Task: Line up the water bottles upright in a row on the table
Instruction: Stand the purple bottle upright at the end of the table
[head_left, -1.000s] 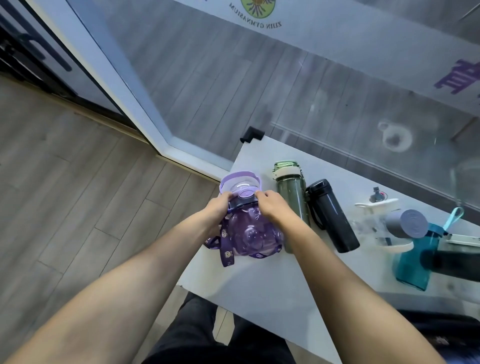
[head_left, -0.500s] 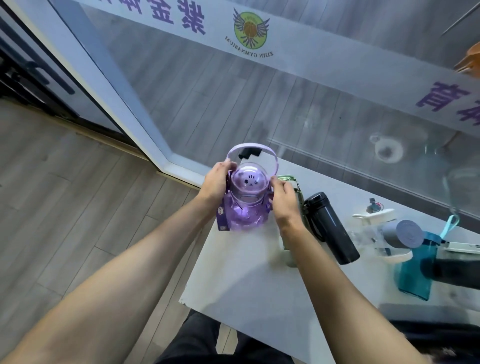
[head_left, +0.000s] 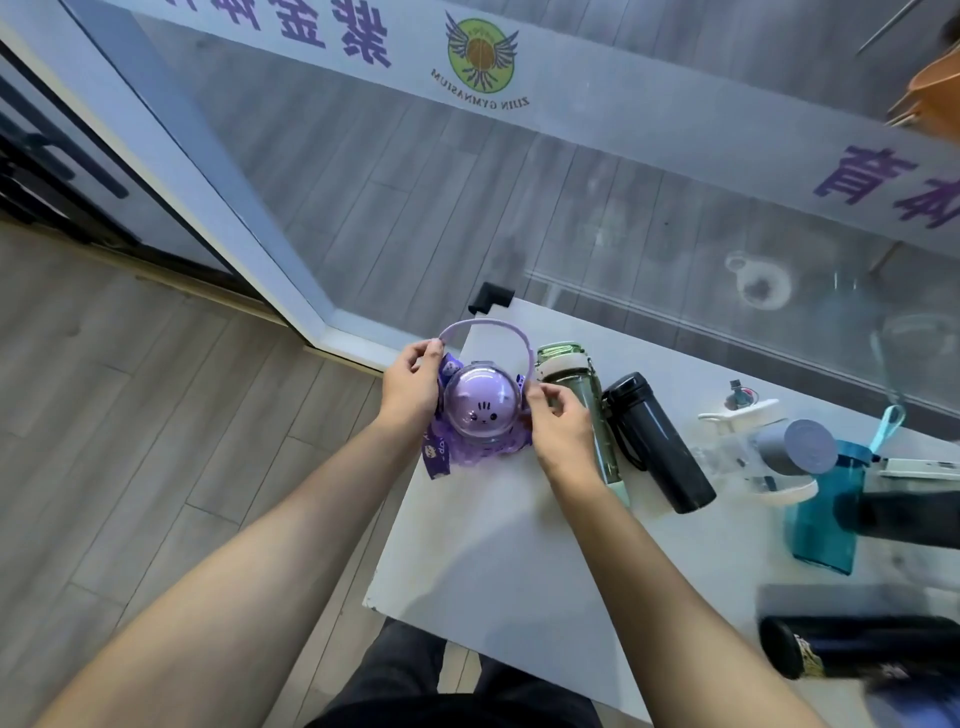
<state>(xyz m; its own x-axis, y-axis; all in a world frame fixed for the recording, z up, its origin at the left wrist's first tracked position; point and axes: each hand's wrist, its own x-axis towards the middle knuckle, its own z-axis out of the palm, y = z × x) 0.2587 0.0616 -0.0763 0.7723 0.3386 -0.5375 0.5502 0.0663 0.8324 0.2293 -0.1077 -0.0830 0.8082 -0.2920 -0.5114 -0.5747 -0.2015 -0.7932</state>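
A round purple bottle (head_left: 481, 410) with a cat face on its domed lid stands upright at the left end of the white table (head_left: 509, 540). My left hand (head_left: 410, 382) pinches the left end of its raised purple handle. My right hand (head_left: 558, 423) touches the handle's right end by the lid. To its right lie a green bottle (head_left: 579, 395), a black flask (head_left: 660, 447), a clear bottle with white lid (head_left: 748, 441), a grey-capped bottle (head_left: 797, 447), a teal bottle (head_left: 826, 512) and a dark bottle (head_left: 904, 519), all on their sides.
Another black bottle (head_left: 857, 647) lies at the table's near right. A glass wall with lettering runs just behind the table. The table's left edge and near-left corner (head_left: 371, 600) drop off to wooden floor. My legs are below the near edge.
The purple bottle went from lying on its side to standing upright, a little farther back. Both hands shifted from its body up to the ends of its handle.
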